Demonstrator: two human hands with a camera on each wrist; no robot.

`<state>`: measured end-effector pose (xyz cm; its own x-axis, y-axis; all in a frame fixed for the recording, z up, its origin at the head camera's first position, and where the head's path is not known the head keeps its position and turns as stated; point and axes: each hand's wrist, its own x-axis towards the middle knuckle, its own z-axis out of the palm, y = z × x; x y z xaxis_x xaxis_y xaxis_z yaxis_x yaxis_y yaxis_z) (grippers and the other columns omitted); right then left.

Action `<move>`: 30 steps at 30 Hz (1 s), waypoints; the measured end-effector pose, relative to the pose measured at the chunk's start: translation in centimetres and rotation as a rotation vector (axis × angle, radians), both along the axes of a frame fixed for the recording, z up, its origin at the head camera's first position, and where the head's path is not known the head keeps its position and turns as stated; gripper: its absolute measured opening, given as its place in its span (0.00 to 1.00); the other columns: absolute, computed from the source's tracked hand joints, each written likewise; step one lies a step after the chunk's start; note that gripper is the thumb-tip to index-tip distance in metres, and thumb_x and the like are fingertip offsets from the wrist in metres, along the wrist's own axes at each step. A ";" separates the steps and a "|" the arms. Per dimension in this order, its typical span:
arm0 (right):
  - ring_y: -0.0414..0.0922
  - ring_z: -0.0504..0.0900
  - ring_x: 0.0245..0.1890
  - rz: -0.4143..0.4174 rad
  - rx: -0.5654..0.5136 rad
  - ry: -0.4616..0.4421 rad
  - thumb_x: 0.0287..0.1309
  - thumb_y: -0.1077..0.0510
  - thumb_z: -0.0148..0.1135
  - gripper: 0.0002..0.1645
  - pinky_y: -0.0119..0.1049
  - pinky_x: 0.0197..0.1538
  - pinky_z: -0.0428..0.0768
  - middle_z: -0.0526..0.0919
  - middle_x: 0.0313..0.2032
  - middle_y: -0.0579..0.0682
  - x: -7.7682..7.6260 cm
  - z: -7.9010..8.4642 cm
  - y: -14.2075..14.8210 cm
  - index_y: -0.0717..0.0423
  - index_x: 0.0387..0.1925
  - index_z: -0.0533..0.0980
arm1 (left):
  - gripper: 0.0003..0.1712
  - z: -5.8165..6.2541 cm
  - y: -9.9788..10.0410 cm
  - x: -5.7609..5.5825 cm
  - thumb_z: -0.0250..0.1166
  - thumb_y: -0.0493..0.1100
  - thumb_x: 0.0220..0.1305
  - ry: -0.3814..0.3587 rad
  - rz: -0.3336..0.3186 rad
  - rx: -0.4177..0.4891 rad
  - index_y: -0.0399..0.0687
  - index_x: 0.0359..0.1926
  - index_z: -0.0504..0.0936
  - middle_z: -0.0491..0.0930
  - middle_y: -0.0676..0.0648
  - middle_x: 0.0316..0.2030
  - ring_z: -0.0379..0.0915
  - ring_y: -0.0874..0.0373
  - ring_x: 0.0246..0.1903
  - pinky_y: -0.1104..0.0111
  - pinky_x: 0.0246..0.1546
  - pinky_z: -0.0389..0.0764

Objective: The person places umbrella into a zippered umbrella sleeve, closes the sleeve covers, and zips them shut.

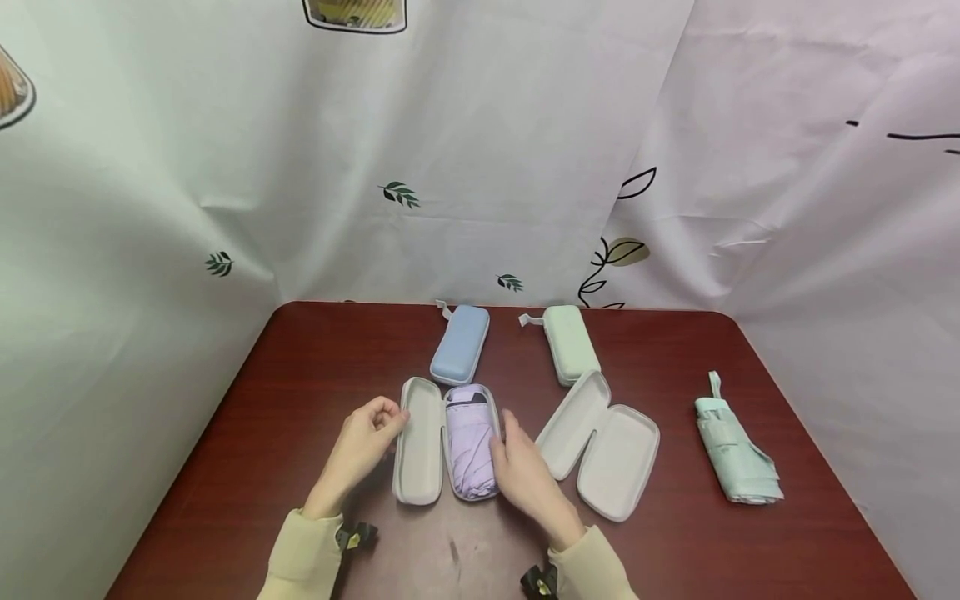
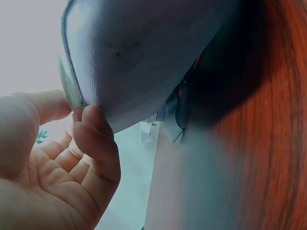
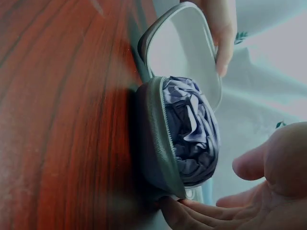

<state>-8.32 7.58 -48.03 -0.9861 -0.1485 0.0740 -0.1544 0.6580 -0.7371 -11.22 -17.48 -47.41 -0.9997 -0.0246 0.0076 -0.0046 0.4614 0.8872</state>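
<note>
A zippered case lies unfolded, its pale lining up in the lid half. A folded lilac umbrella sits in the other half and bulges above the zipper edge in the right wrist view. My left hand pinches the rim of the lid between thumb and index finger; in the left wrist view the lid's outer shell stands tilted up from the table. At the opposite side, my right hand has its fingertips at the case's outer wall, with the thumb held apart from them.
Behind stand a closed blue case and a closed green case, each with a strap. A second unfolded case lies right of my right hand. Farther right is a folded mint umbrella. The dark red table meets hanging cloth behind.
</note>
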 end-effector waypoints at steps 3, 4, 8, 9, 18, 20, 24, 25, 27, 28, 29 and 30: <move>0.63 0.72 0.59 -0.035 -0.005 0.019 0.71 0.61 0.46 0.28 0.56 0.61 0.68 0.73 0.56 0.72 -0.6 -0.4 -0.3 0.75 0.66 0.60 | 0.08 0.0 0.0 0.0 0.66 0.43 0.65 0.010 -0.001 0.001 0.44 0.33 0.77 0.75 0.47 0.20 0.75 0.49 0.19 0.67 0.18 0.75; 0.64 0.73 0.58 -0.043 -0.006 0.028 0.70 0.62 0.47 0.28 0.56 0.60 0.68 0.74 0.55 0.72 -0.8 -0.5 -0.4 0.75 0.65 0.60 | 0.08 0.0 0.0 0.0 0.66 0.43 0.65 0.013 -0.003 0.004 0.44 0.33 0.78 0.75 0.47 0.20 0.75 0.50 0.19 0.67 0.19 0.76; 0.65 0.76 0.53 -0.059 0.008 0.038 0.68 0.64 0.48 0.26 0.57 0.57 0.71 0.77 0.50 0.72 -1.6 -0.7 -0.6 0.75 0.63 0.63 | 0.08 -0.2 0.0 -0.1 0.65 0.43 0.65 0.031 -0.017 0.007 0.43 0.34 0.78 0.75 0.49 0.22 0.72 0.57 0.20 0.69 0.20 0.74; 0.65 0.77 0.52 -0.061 0.007 0.034 0.67 0.64 0.48 0.26 0.57 0.56 0.72 0.78 0.48 0.71 -1.8 -0.7 -0.6 0.76 0.63 0.63 | 0.09 -0.2 -0.1 -0.1 0.65 0.44 0.65 0.035 -0.020 0.006 0.43 0.35 0.78 0.75 0.49 0.23 0.71 0.58 0.20 0.69 0.20 0.73; 0.48 0.79 0.34 -0.106 -0.033 -0.041 0.65 0.60 0.54 0.19 0.49 0.43 0.77 0.80 0.32 0.50 -3.5 -1.2 -0.1 0.65 0.54 0.74 | 0.11 -0.5 -0.2 -0.2 0.65 0.43 0.67 -0.032 -0.067 0.081 0.41 0.42 0.74 0.75 0.45 0.32 0.71 0.53 0.26 0.65 0.23 0.76; 0.45 0.78 0.32 -0.110 -0.048 -0.037 0.64 0.60 0.55 0.16 0.46 0.40 0.76 0.79 0.30 0.48 -3.9 -1.4 0.0 0.63 0.51 0.75 | 0.12 -0.6 -0.3 -0.2 0.64 0.43 0.67 -0.072 -0.085 0.137 0.40 0.44 0.72 0.74 0.44 0.34 0.72 0.52 0.26 0.61 0.22 0.78; 0.42 0.76 0.28 -0.120 -0.073 -0.039 0.62 0.59 0.58 0.14 0.42 0.36 0.75 0.79 0.28 0.45 -4.5 -1.7 0.3 0.60 0.47 0.77 | 0.16 -0.8 -0.2 -0.1 0.62 0.42 0.69 -0.122 -0.123 0.231 0.39 0.49 0.69 0.75 0.40 0.40 0.75 0.52 0.33 0.58 0.28 0.81; 0.41 0.76 0.27 -0.125 -0.075 -0.040 0.61 0.59 0.59 0.13 0.41 0.36 0.75 0.79 0.28 0.45 -4.7 -1.8 0.3 0.60 0.47 0.77 | 0.17 -0.9 -0.2 -0.1 0.61 0.43 0.69 -0.136 -0.136 0.251 0.39 0.52 0.68 0.75 0.39 0.43 0.76 0.52 0.36 0.58 0.30 0.82; 0.41 0.76 0.26 -0.132 -0.075 -0.041 0.59 0.59 0.60 0.13 0.40 0.35 0.75 0.79 0.27 0.44 -4.9 -1.9 0.4 0.60 0.45 0.78 | 0.21 -1.0 -0.1 0.0 0.61 0.45 0.70 -0.158 -0.161 0.277 0.39 0.57 0.66 0.75 0.36 0.49 0.77 0.50 0.42 0.57 0.36 0.82; 0.40 0.76 0.26 -0.134 -0.071 -0.040 0.58 0.60 0.61 0.12 0.40 0.35 0.75 0.79 0.26 0.43 -4.9 -1.9 0.4 0.60 0.44 0.78 | 0.24 -1.1 0.0 0.1 0.60 0.46 0.71 -0.170 -0.173 0.285 0.39 0.60 0.65 0.74 0.35 0.52 0.77 0.49 0.44 0.57 0.38 0.81; 0.40 0.76 0.25 -0.134 -0.066 -0.037 0.57 0.60 0.61 0.12 0.40 0.35 0.75 0.79 0.25 0.43 -5.0 -1.9 0.5 0.60 0.43 0.79 | 0.27 -1.2 0.0 0.2 0.60 0.47 0.71 -0.179 -0.187 0.289 0.40 0.63 0.62 0.72 0.34 0.55 0.76 0.48 0.47 0.57 0.40 0.81; 0.40 0.76 0.25 -0.131 -0.061 -0.032 0.56 0.60 0.61 0.11 0.40 0.34 0.75 0.79 0.25 0.43 -5.1 -2.0 0.5 0.59 0.41 0.79 | 0.30 -1.2 0.1 0.2 0.59 0.48 0.71 -0.187 -0.198 0.293 0.41 0.66 0.60 0.71 0.33 0.57 0.76 0.46 0.48 0.56 0.41 0.81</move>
